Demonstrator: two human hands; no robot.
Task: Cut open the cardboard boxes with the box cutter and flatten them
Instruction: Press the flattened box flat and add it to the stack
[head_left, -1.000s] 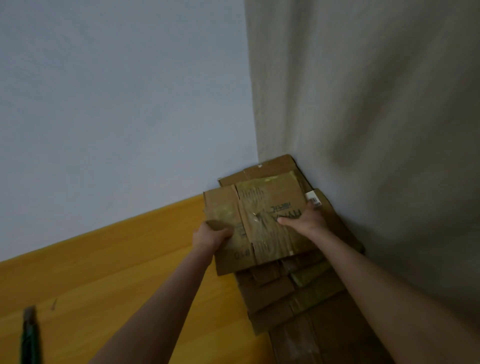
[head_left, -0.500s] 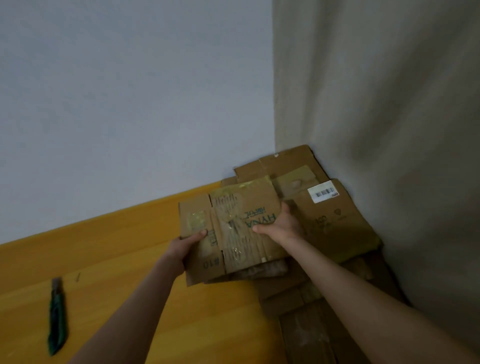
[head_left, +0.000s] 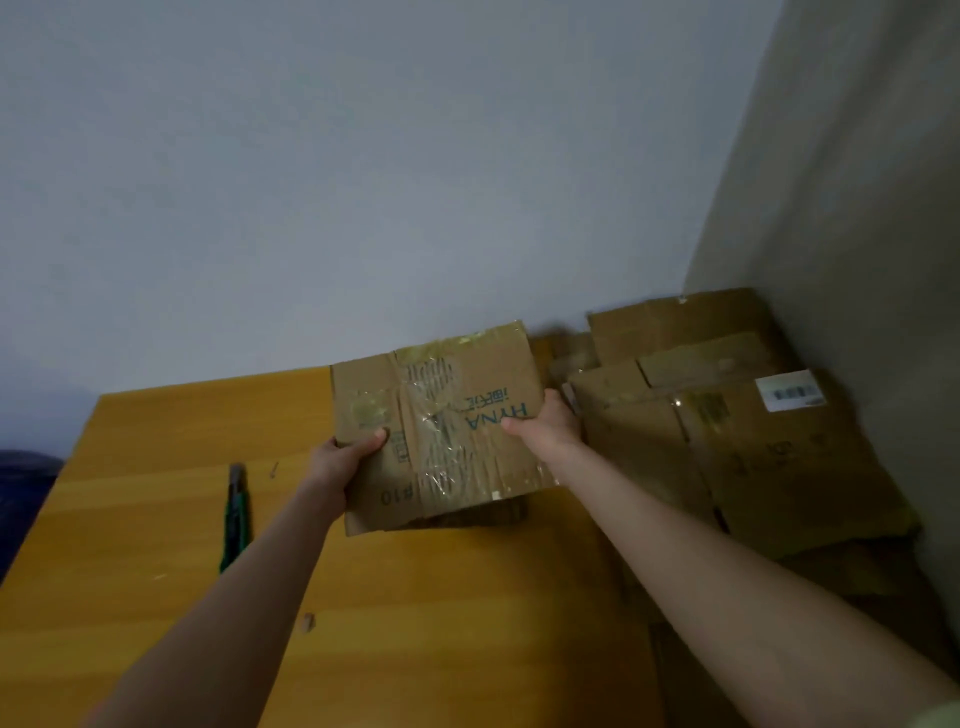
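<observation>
Lying on smooth yellow wooden table (head_left: 415, 597), left of the arms: green box cutter (head_left: 235, 514)
Gripping cardboard box (head_left: 447, 431) just above the table by both side edges, using left hand (head_left: 345, 457) and right hand (head_left: 550, 426), thumbs curling over the top
Probably handling light, stiff at corners, slick along glossy crinkled tape; holding bare cardboard
Beyond, resting in the corner: flattened cardboard stack (head_left: 753, 457)

A single wide camera sits on the person's head, facing forward and down across the wooden surface (head_left: 441, 597), close in. The wall (head_left: 363, 182) fills twelve o'clock; the cardboard pile (head_left: 779, 467) lies at two o'clock.
</observation>
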